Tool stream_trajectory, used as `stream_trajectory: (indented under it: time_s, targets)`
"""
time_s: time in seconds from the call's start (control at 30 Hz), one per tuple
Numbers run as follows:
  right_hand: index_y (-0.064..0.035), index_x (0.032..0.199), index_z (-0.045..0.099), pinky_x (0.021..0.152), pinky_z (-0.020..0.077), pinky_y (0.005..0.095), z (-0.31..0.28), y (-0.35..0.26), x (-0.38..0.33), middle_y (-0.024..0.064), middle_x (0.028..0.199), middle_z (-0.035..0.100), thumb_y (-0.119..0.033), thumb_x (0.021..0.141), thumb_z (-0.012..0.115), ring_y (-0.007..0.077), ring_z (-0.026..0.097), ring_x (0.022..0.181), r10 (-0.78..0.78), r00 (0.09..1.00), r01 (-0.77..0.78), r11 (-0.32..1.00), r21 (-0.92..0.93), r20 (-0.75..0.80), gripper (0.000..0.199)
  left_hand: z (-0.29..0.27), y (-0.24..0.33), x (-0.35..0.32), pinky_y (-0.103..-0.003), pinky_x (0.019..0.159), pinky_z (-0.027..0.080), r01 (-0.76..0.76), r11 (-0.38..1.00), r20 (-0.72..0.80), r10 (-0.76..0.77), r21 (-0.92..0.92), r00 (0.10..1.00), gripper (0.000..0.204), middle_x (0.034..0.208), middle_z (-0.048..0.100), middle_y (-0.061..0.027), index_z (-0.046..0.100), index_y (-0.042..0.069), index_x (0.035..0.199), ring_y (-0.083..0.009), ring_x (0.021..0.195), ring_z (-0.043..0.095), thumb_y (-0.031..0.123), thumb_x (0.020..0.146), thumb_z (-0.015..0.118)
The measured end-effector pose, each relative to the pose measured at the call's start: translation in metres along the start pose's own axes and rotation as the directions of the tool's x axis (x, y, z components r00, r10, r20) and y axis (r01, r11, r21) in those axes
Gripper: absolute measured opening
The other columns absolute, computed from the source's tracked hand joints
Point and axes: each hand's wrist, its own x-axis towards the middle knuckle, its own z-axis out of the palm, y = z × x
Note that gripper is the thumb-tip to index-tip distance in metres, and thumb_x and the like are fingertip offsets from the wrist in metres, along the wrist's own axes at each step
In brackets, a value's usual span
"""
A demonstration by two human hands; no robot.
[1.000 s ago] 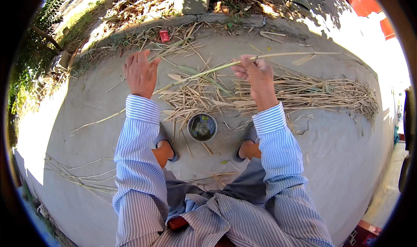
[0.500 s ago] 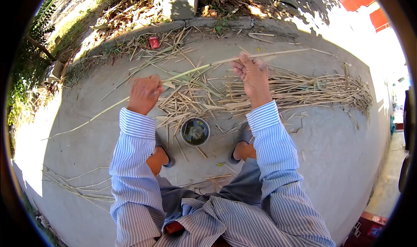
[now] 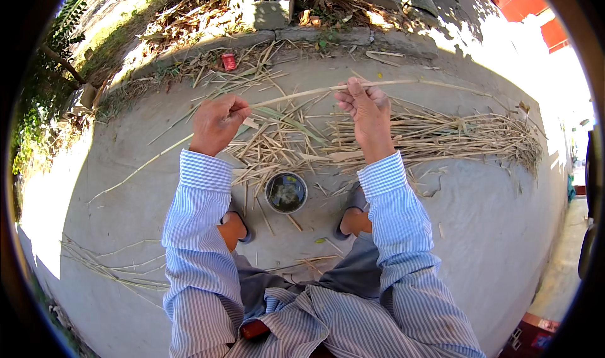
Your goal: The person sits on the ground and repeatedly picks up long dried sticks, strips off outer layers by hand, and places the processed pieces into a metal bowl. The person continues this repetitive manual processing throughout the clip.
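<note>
Left hand (image 3: 216, 123): closed in a fist round the near end of a long pale stalk (image 3: 302, 93), knuckles up, striped cuff at wrist.
Right hand (image 3: 367, 111): fingers pinched on same stalk further along, thumb & forefinger on top, palm toward body.
Stalk: thin, pale yellow-green, held off the ground betw. both hands, running from L fist up & to the right past R fingers; far end trails on over the pile toward the right. Slight upward slope L to R.
Second long stalk (image 3: 142, 169): lying on ground, slanting down-left from below L hand; whether touching the fist, can't tell.
Pile of dry stalks (image 3: 441, 137): spread flat on concrete under & beyond both hands, thickest to the right, thinner in the middle.
Tin can (image 3: 286, 192): round, open top, dark inside, upright on ground betw. the feet, just below the pile edge.
Feet: L foot (image 3: 238, 229) & R foot (image 3: 353, 216) in grey slip-ons, either side of can, knees bent.
Clothes: blue-white striped shirt, grey trousers.
Ground (image 3: 479, 232): bare concrete slab, part sun, part shade.
Loose stalks (image 3: 107, 266): small bundle well apart, lower left of slab.
Red can (image 3: 229, 62): small, lying near slab's far edge, among litter.
Far edge: dry leaves, concrete block (image 3: 271, 14), weeds at left.
</note>
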Motion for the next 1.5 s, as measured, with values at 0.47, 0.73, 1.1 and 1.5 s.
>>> stream_trajectory:
  time_s: [0.47,0.73,1.1,1.5]
  targets:
    - [0.0102,0.093,0.059,0.054,0.0511,0.0234,0.018,0.0,-0.01,0.0163,0.078,0.066,-0.03,0.087,0.068,0.019,0.067,0.066,-0.03,0.994,0.008,0.98,-0.201,-0.107,0.042,0.027,0.024,0.015,-0.022,0.064,0.046,0.077,0.747,-0.336,-0.386,-0.661,0.859,0.02,0.082,0.069,-0.0038,0.063,0.001,0.095,-0.0103,0.068,0.061,0.018,0.087,0.068]
    - [0.013,0.096,0.059,0.052,0.0493,0.0225,0.01,-0.004,-0.006,0.0154,0.076,0.066,-0.027,0.088,0.067,0.0187,0.067,0.065,0.0,0.995,-0.015,0.989,-0.147,-0.103,0.041,-0.022,-0.026,0.004,-0.035,0.076,0.048,0.117,0.969,-0.382,-0.025,0.218,0.924,0.028,0.085,0.068,-0.008,0.065,0.004,0.097,-0.0225,0.08,0.062,0.023,0.078,0.075]
    - [0.0113,0.091,0.06,0.051,0.0495,0.0225,0.011,-0.007,-0.006,0.0156,0.074,0.066,-0.03,0.087,0.068,0.0189,0.067,0.062,-0.037,0.989,0.004,0.975,-0.224,-0.144,0.042,0.037,-0.021,-0.002,-0.025,0.067,0.047,0.308,0.693,0.013,-0.395,-0.652,0.918,0.016,0.083,0.068,-0.0033,0.067,0.003,0.094,-0.0113,0.072,0.06,0.015,0.084,0.07]
    - [0.0101,0.097,0.059,0.058,0.0538,0.0245,0.026,0.011,-0.011,0.016,0.082,0.066,-0.028,0.088,0.066,0.0206,0.068,0.071,0.065,0.997,-0.064,0.997,-0.039,0.034,0.04,0.024,0.001,0.006,-0.037,0.06,0.045,-0.308,0.913,-0.079,0.339,0.268,0.937,0.019,0.074,0.064,-0.0083,0.065,0.003,0.081,-0.0238,0.065,0.06,0.02,0.078,0.073]
